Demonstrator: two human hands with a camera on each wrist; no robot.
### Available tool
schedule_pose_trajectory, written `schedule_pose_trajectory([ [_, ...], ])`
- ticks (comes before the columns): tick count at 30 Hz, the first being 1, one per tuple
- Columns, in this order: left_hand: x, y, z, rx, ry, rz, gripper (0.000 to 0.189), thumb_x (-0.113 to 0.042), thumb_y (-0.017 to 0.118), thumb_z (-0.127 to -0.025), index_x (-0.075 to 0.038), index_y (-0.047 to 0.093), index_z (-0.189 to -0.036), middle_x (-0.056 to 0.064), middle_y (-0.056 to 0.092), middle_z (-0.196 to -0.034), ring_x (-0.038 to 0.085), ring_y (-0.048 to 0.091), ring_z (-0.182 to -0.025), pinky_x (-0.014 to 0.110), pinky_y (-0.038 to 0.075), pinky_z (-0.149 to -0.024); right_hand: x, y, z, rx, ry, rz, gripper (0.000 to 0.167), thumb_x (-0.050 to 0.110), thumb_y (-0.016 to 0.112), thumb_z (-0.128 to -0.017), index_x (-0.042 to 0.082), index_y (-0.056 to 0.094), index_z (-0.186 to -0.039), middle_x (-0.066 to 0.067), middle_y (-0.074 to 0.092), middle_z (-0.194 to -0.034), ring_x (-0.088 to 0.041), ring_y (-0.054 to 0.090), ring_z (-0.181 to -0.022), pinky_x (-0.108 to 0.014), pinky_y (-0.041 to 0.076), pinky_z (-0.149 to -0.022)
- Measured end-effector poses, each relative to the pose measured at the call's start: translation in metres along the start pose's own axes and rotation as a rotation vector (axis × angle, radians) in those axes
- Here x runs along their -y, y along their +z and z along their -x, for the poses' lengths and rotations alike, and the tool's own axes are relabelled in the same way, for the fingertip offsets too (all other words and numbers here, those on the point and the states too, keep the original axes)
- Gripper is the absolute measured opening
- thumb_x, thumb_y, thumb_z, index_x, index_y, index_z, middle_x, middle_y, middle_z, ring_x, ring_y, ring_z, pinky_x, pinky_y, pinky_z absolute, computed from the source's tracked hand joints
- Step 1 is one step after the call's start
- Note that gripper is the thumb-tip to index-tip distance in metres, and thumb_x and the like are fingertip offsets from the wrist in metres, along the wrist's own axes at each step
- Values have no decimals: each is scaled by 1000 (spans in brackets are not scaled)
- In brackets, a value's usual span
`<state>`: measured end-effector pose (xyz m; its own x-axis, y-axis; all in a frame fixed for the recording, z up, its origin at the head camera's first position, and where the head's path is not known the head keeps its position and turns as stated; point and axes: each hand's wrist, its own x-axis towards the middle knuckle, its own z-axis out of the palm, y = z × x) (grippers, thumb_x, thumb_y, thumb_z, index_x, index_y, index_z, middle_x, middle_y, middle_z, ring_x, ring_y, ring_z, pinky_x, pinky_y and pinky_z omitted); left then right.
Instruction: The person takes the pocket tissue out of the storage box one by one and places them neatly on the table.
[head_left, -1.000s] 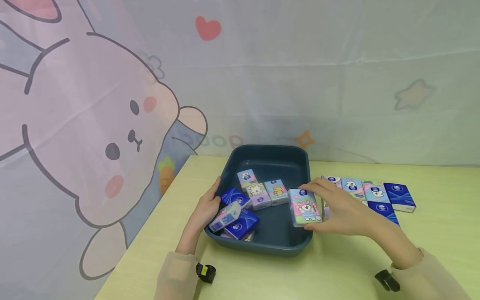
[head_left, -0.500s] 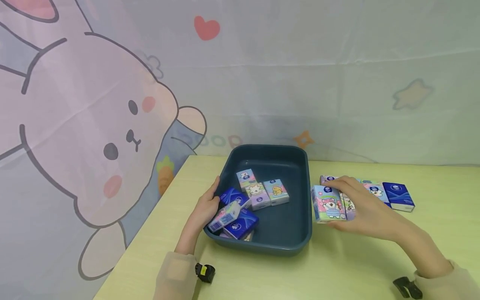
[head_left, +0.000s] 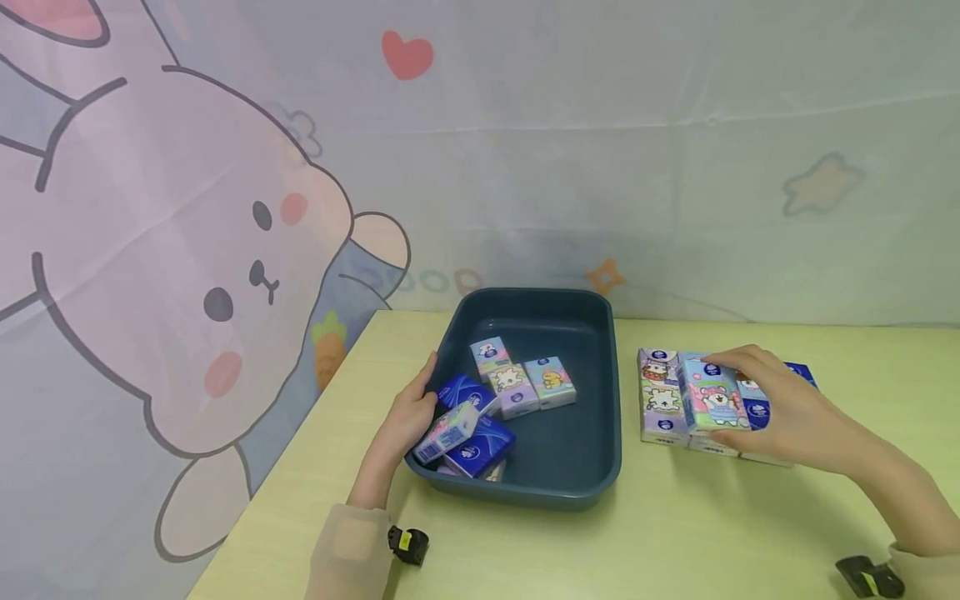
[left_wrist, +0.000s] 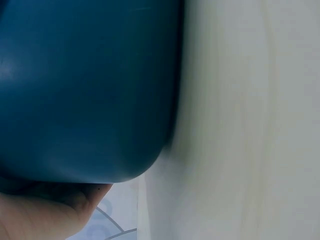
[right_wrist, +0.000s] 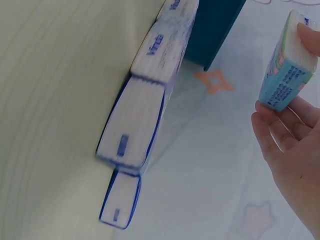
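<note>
My right hand point(head_left: 795, 412) pinches a small tissue pack point(head_left: 716, 400) with a pink and blue cartoon front, thumb and fingertips at opposite ends. The pack is held above the rows of tissue packs point(head_left: 662, 400) on the right of the table, and the right wrist view shows it apart from them. My left hand point(head_left: 405, 421) holds the left wall of a dark teal plastic bin point(head_left: 555, 500), with the thumb at the rim; the other fingers are partly hidden. Inside the bin lie several tissue packs, among them a blue pack point(head_left: 480, 446) and a yellow-character pack point(head_left: 551, 383).
The light yellow-green table point(head_left: 525, 558) runs back to a printed cloth backdrop point(head_left: 675, 167) with a large rabbit. The bin stands close to the backdrop, left of the rows. Black straps point(head_left: 408, 546) with mounts sit at both wrists.
My right hand has carried the cartoon tissue pack rightward, from over the bin's right edge to above the rows on the table. The left hand and the bin stay in place.
</note>
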<state>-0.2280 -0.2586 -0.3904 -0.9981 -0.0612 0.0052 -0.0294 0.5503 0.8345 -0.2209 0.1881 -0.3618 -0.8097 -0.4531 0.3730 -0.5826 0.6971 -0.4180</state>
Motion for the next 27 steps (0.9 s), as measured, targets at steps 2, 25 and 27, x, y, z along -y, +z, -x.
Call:
schedule_pose_trajectory([
  [2, 0, 0, 0, 0, -2, 0, 60, -8, 33, -98, -17, 18, -155, 7, 18, -162, 30, 15, -150, 49, 15, -121, -7, -1, 3, -5, -1, 0, 79, 34, 86, -68, 20, 48, -136, 7, 49, -124, 9, 39, -99, -23, 46, -72],
  [25, 0, -2, 0, 14, -18, -13, 61, -10, 33, -98, -21, 16, -155, 6, 16, -162, 30, 13, -150, 49, 14, -121, -92, -18, 45, 33, 129, 100, 86, 25, 90, -60, -3, 47, -129, -19, 49, -120, -45, 55, -99, -60, 47, -75],
  [27, 0, -2, -1, 16, -17, -16, 61, -10, 33, -98, -21, 16, -155, 7, 16, -162, 30, 13, -150, 49, 14, -121, -97, -19, 46, 33, 141, 115, 86, 26, 90, -59, -2, 48, -128, -19, 51, -119, -45, 55, -98, -48, 50, -77],
])
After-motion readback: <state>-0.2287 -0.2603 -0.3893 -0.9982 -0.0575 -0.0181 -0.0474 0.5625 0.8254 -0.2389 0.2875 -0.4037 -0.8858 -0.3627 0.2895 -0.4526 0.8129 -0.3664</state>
